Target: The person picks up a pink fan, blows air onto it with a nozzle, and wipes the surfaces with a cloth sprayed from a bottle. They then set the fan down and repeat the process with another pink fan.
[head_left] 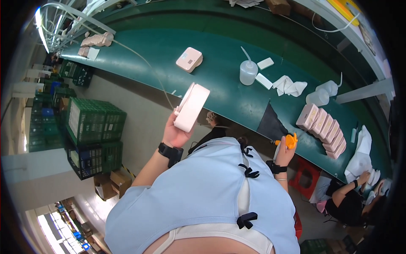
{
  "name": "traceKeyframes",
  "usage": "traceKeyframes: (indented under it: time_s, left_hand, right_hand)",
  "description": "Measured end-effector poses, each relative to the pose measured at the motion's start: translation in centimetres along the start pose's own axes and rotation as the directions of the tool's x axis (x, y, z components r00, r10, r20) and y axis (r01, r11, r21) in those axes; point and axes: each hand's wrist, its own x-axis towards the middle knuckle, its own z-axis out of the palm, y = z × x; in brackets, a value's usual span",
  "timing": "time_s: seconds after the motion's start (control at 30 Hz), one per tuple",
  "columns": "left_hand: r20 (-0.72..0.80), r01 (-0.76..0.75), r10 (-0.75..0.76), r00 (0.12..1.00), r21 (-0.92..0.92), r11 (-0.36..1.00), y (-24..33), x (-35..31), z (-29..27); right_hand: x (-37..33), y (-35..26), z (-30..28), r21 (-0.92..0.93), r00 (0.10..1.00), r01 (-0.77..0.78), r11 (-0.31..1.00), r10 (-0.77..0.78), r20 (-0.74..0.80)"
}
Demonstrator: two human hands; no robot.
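Casing point(195, 108) and orange tool point(291, 141) held, one per hand

A squeeze bottle point(248, 75) stands on the green bench point(148, 51). Left of it and nearer the person, the left hand point(176, 134) grips the tilted pink casing. Right of the bottle, also nearer, the right hand point(285, 155) clasps the orange tool. Another pink unit point(189, 59) sits left of the bottle; a crumpled white cloth point(297, 88) and a row of pink boxes point(322, 120) lie to its right.
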Motion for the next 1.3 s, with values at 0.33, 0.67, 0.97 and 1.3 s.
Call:
traceKeyframes:
  time_s: [0.33, 0.67, 0.97, 1.3]
  left_hand:
    - [0.149, 0.269, -0.287, 0.946, 0.129, 0.954, -3.6, 3.2, 1.6]
    - [0.369, 0.469, -0.504, 0.781, 0.188, 0.863, -6.2, 6.1, 4.2]
    - [0.223, 0.516, -0.585, 0.78, 0.3, 0.802, -5.2, 7.4, 7.0]
    - [0.04, 0.593, -0.621, 0.782, 0.254, 0.764, -1.4, 7.3, 7.7]
  right_hand:
    - [-0.1, 9.2, -2.0, -0.079, 0.93, -0.238, 0.968, 0.203, -0.307]
    - [-0.4, 13.9, -2.5, 0.362, 0.856, -0.429, 0.828, 0.501, -0.13]
    - [0.0, 12.2, -5.0, 0.16, 0.558, -0.826, 0.54, 0.746, 0.363]
    - [-1.3, -22.9, 11.3, 0.069, 0.671, 0.728, 0.682, -0.73, 0.13]
